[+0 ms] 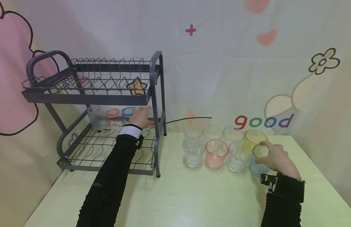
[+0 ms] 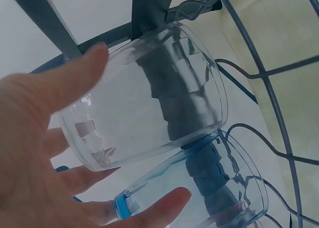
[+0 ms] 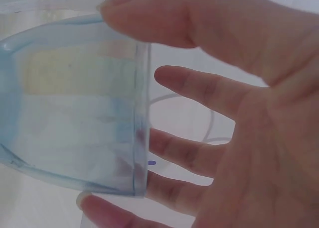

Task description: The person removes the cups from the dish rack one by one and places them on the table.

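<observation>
My left hand reaches into the lower tier of a dark metal dish rack. Its thumb and spread fingers straddle the base of a clear glass, which stands upside down there; one finger overlaps the blue-based glass beside it. On the table at right, my right hand is at the rim of a light blue glass, thumb to one side and fingers to the other. The fingers look loose, with the index fingertip apart from the rim. Whether the thumb presses the glass I cannot tell.
A red-based glass and a frosted glass stand farther left in the rack. Several clear glasses, a pink glass and a yellow glass stand close together left of and behind the blue one. A patterned cloth hangs behind.
</observation>
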`<state>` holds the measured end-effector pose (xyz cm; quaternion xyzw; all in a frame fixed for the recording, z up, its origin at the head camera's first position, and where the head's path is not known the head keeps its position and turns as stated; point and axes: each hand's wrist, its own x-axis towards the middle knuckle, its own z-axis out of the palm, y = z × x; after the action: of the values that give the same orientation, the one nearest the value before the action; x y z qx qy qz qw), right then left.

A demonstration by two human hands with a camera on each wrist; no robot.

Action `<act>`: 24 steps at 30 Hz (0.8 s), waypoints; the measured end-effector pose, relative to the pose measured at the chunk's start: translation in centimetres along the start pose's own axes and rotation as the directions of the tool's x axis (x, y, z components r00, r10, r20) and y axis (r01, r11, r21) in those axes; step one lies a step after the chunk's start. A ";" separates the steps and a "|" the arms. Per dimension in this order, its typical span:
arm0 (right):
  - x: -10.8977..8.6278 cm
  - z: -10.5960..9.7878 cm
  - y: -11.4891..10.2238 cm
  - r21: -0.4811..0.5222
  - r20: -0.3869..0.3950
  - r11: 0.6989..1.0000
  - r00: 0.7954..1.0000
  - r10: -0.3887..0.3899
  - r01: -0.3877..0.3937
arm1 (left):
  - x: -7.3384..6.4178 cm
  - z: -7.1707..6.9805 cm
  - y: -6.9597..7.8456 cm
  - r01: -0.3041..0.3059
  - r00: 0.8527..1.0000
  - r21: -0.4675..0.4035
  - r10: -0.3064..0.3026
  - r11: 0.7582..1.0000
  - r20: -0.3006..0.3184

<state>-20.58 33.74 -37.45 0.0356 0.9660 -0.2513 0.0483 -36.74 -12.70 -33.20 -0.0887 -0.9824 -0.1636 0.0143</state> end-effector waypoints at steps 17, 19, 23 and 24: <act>-2.1 -1.9 -1.9 0.048 -0.121 0.995 0.990 -0.079 0.085 | 0.1 -0.2 0.6 0.060 0.998 0.017 -0.060 0.998 -0.004; -2.3 -2.1 -2.3 0.052 -0.144 0.994 0.985 -0.090 0.099 | 0.1 -0.3 0.6 0.066 0.998 0.006 -0.066 0.998 -0.002; -2.9 -2.4 -2.8 0.057 -0.165 0.990 0.979 -0.121 0.132 | 0.1 -0.3 0.7 0.072 0.997 -0.015 -0.072 0.997 -0.003; -3.1 -2.5 -2.9 0.068 -0.164 0.987 0.978 -0.133 0.145 | 0.1 -0.3 0.7 0.066 0.998 -0.014 -0.066 0.998 -0.008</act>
<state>-18.00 32.34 -33.55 -0.0102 0.9561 -0.2887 -0.0480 -36.69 -12.08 -32.71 -0.0555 -0.9836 -0.1710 0.0123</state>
